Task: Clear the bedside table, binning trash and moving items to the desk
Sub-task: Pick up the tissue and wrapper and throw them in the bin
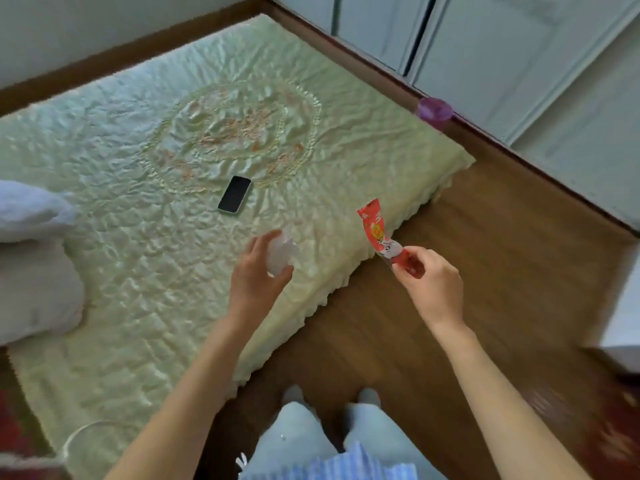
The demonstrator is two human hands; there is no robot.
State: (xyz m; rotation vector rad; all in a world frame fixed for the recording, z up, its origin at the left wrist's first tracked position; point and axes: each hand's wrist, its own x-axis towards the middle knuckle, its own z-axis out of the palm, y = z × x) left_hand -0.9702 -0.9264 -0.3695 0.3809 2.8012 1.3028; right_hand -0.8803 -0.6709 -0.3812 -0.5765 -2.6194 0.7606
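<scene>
My left hand is closed around a crumpled white tissue, held above the near right part of the bed. My right hand pinches the lower end of a red snack wrapper, which sticks up and to the left over the bed's edge. A black phone lies face up on the pale green bedspread, beyond both hands. The bedside table, the bin and the desk are out of view.
Pillows lie at the bed's left side. A purple cup stands on the wooden ledge by white cabinet doors. Wood floor spreads right of the bed; my legs and feet are below. A white cable loops at the bottom left.
</scene>
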